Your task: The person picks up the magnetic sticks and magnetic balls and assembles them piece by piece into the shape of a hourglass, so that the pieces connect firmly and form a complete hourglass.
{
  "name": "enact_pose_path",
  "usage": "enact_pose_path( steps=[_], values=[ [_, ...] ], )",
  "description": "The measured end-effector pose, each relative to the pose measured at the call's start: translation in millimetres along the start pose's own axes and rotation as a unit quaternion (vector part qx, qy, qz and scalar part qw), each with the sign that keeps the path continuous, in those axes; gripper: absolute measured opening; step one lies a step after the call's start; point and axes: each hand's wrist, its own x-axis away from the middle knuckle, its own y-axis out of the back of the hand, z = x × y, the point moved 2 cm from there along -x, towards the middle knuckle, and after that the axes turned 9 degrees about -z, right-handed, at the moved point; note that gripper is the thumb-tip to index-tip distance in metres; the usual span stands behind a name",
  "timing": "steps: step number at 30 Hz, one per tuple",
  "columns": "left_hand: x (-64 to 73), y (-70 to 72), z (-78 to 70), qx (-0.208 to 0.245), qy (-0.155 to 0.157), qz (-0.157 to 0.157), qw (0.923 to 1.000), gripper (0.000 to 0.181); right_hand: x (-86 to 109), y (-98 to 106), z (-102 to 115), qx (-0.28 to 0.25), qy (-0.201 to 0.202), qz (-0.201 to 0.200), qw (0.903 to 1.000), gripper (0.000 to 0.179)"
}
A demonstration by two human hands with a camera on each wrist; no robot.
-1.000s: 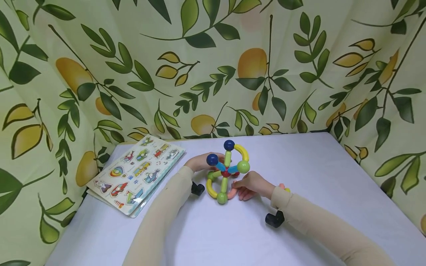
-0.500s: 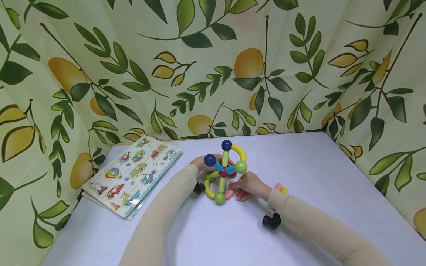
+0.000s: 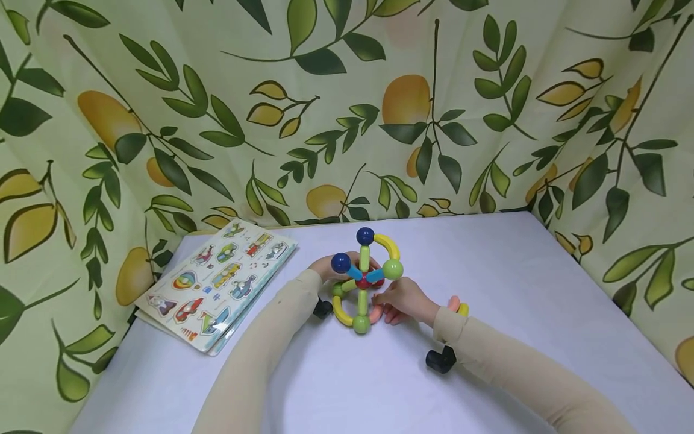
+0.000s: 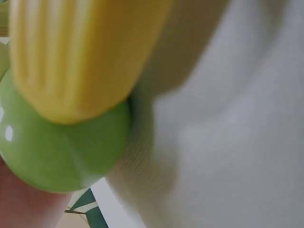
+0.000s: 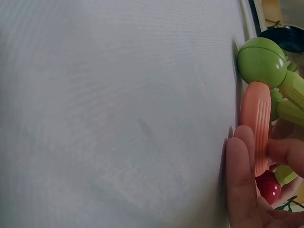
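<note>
A build of magnetic rods and balls (image 3: pixel 362 303) stands on the table, with dark blue balls up top and green and red ones lower. My right hand (image 3: pixel 406 299) pinches a salmon curved rod (image 5: pixel 256 111) between thumb and fingers, low on the build's right side. One end of that rod meets a green ball (image 5: pixel 261 61); a red ball (image 5: pixel 269 187) is by its other end. My left hand (image 3: pixel 325 267) reaches behind the build and holds it there, its fingertips mostly hidden. A yellow curved rod (image 4: pixel 76 57) against a green ball (image 4: pixel 71 152) fills the left wrist view.
Stacked flat boards with vehicle pictures (image 3: pixel 217 283) lie at the table's left. A loose pink piece (image 3: pixel 453 303) and a yellow piece (image 3: pixel 463 309) show just behind the right wrist. A leaf-patterned curtain (image 3: pixel 347 120) borders the white tabletop (image 3: pixel 347 386).
The camera view has shifted slightly. My left forearm has moved a little inward behind the build; the right hand keeps its pinch on the salmon rod.
</note>
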Motion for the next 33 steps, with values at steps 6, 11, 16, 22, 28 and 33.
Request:
enact_pose_path(
  steps=[6, 11, 16, 22, 28, 33],
  values=[
    [2.0, 0.2, 0.2, 0.004, 0.018, -0.005, 0.9998, 0.033, -1.4, -2, 0, 0.012, -0.006, -0.013, 0.9998, 0.023],
    [7.8, 0.9, -5.1, -0.009, 0.046, -0.003, 0.9989, 0.031, -2.5, -3, 0, 0.035, -0.014, -0.023, 0.999, 0.023],
    [17.9, 0.0, -17.4, -0.042, 0.064, -0.013, 0.997, 0.026, -2.3, -4, 0, 0.046, -0.02, -0.031, 0.9983, 0.022],
    [26.8, -0.9, -22.9, -0.039, 0.055, -0.018, 0.9975, 0.022, -2.3, -5, 1, 0.055, -0.023, -0.037, 0.9976, 0.022],
    [19.9, -3.8, -9.1, -0.002, 0.043, -0.025, 0.9987, 0.018, -2.5, -4, 3, 0.056, -0.026, -0.03, 0.9977, 0.022],
    [17.1, -3.4, -6.2, 0.0, 0.045, -0.026, 0.9987, 0.016, -0.2, -2, 5, 0.041, -0.033, -0.014, 0.9985, 0.023]
  ],
)
